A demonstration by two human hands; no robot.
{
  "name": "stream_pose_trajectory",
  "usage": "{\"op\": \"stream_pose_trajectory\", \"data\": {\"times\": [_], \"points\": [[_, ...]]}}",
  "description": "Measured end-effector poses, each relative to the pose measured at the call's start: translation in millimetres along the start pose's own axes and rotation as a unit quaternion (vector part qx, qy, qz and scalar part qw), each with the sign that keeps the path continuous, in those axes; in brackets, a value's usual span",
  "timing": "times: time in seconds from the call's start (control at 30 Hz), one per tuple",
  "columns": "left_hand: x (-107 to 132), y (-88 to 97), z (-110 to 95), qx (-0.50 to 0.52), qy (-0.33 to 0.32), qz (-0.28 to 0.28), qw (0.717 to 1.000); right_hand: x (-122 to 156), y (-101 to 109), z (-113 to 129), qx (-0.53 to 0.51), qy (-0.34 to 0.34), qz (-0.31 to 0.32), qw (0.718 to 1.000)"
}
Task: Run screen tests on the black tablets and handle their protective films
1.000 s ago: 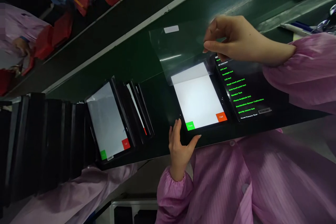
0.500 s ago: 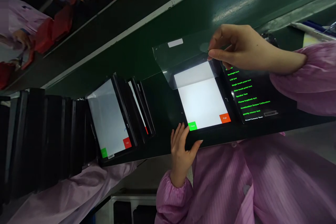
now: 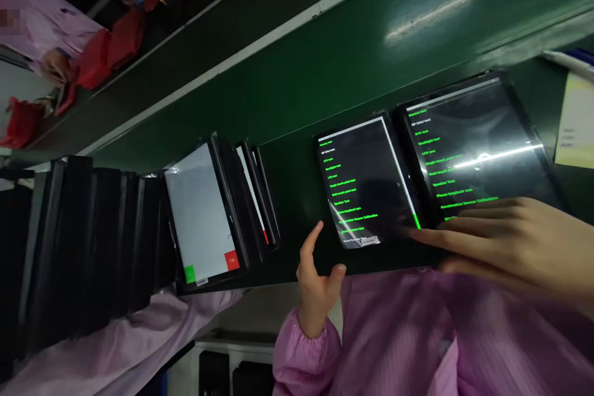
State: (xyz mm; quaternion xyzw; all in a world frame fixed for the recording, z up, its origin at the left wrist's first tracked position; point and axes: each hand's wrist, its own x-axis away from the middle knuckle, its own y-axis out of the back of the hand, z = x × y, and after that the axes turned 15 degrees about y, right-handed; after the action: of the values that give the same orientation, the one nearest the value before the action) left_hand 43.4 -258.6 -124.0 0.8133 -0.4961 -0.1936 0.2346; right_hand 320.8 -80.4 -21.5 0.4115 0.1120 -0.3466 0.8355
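On the dark green bench lies a black tablet (image 3: pixel 366 180) showing a list of green test names, with a clear glinting sliver at its lower corner. Beside it sits a second tablet (image 3: pixel 477 148) with a similar list under strong glare. My right hand (image 3: pixel 515 241) lies flat, its fingers reaching over the lower edge of the second tablet towards the first, holding nothing. My left hand (image 3: pixel 316 288) stands just below the first tablet, fingers apart and empty, not touching it.
To the left stand a tablet with a grey screen (image 3: pixel 199 213) and Pass and Fail buttons, leaning tablets (image 3: pixel 255 195) and a black stack (image 3: pixel 88 235). A yellow note (image 3: pixel 575 120) lies at the right. A co-worker's pink sleeve (image 3: pixel 116 346) shows below; another person (image 3: pixel 60 31) handles red cases beyond the bench.
The clear film with its white tab no longer shows. The first tablet's white Pass/Fail screen has changed to the test list. My right hand has moved down from the top edge to the lower edge.
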Motion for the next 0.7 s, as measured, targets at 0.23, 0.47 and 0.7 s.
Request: {"op": "stream_pose_trajectory", "data": {"times": [0.23, 0.47, 0.7], "points": [[-29.7, -7.3, -10.5, -0.116, -0.106, 0.017, 0.987, 61.7, 39.2, -17.4, 0.248, 0.015, 0.019, 0.968], [-32.1, -14.6, -13.9, -0.145, -0.105, -0.002, 0.984, 106.8, 28.2, -22.9, 0.343, -0.051, 0.05, 0.937], [-6.1, -17.9, 4.1, -0.17, 0.056, -0.009, 0.984, 147.9, 29.4, -20.4, 0.251, -0.162, -0.004, 0.954]]}}
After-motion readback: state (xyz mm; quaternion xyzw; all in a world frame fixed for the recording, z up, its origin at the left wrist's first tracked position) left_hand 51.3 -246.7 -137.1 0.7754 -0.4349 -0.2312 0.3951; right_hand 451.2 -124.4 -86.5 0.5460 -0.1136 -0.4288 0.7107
